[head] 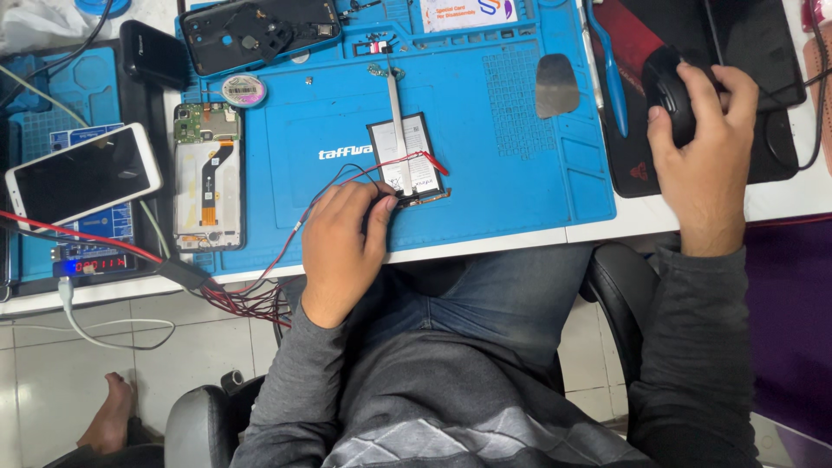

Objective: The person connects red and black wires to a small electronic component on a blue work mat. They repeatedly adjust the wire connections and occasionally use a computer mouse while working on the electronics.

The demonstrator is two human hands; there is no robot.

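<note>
Overhead view of a repair bench (485, 234) covered by a blue work mat (503, 173). The left hand (342, 243) rests on the front part of the mat, fingers curled down around a dark probe tip whose red and black wires (286, 251) trail off to the left toward a small meter with a red display (91, 264); the grip is closed, though the fingertips themselves are partly hidden. Just beyond the fingertips, touching or nearly so, lies a flat phone battery (416, 160) with a narrow flex strip along its near edge; metal tweezers (399, 130) lie across its top. The right hand (706, 147) is well apart, on the right, closed over a black mouse (674, 91) on a dark mouse pad (659, 43). An opened phone (208, 178) with its board exposed lies at the left of the mat, a white phone (82, 173) beyond it, a black back cover (260, 35) at the top.

Risks, as judged from this arrangement: with one hand steadying the probes and attention shared with the mouse, a tip could slip and bridge the battery contacts; the metal tweezers resting on the battery could do likewise; the loose wires hanging off the bench edge could snag and drag the battery
</note>
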